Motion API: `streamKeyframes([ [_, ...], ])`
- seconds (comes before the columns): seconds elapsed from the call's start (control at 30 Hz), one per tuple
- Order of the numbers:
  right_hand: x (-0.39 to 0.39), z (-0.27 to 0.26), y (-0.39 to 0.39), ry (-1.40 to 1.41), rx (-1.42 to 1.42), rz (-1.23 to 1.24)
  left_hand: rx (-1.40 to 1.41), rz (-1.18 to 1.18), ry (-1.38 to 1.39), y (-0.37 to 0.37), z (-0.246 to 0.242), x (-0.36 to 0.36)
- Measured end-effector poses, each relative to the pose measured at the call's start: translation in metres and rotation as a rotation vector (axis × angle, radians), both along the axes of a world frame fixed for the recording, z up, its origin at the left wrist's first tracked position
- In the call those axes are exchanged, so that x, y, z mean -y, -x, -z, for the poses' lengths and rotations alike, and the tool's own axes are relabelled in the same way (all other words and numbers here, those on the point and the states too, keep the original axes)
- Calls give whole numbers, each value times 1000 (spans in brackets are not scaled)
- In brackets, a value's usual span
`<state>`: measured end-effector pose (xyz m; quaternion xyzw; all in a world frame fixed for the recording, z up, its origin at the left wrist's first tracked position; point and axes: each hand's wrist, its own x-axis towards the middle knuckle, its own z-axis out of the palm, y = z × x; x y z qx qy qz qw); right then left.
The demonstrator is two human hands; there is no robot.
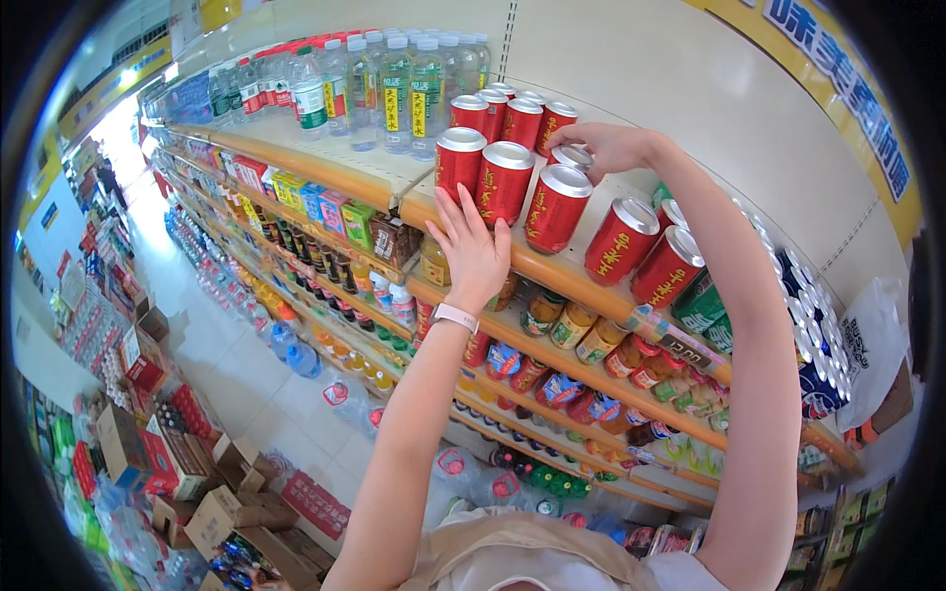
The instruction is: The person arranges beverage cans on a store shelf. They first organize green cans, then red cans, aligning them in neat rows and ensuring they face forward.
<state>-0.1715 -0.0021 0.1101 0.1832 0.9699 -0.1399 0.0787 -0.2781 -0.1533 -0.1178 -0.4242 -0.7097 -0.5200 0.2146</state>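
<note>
On the top shelf [414, 193], red drink cans with silver lids stand in short rows. My right hand [610, 150] reaches over from the right, its fingers around the lid end of a red can [570, 156] behind the front ones. Another red can [559, 210] stands in front and partly hides the held one. My left hand [473, 247], a pale band at its wrist, has its fingers spread at the shelf's front edge. Its fingertips overlap the base of the front-left can [458, 159] and lie beside a second front can [505, 181]; contact is unclear.
Clear water bottles [397, 96] crowd the shelf to the left. Green cans [706, 303] and dark blue cans [820, 369] stand to the right, near a white plastic bag [872, 347]. Jars [573, 325] fill the shelf below. Cardboard boxes [229, 510] lie across the aisle.
</note>
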Motion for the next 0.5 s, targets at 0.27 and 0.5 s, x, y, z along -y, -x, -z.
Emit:
streamKeyframes([
  [0.27,4,-1,-2,-8,40,42,-7,5,4,0,1,-2],
  [0.5,24,-25,-15,-37,-109,31,6,13,14,0,-1,1],
])
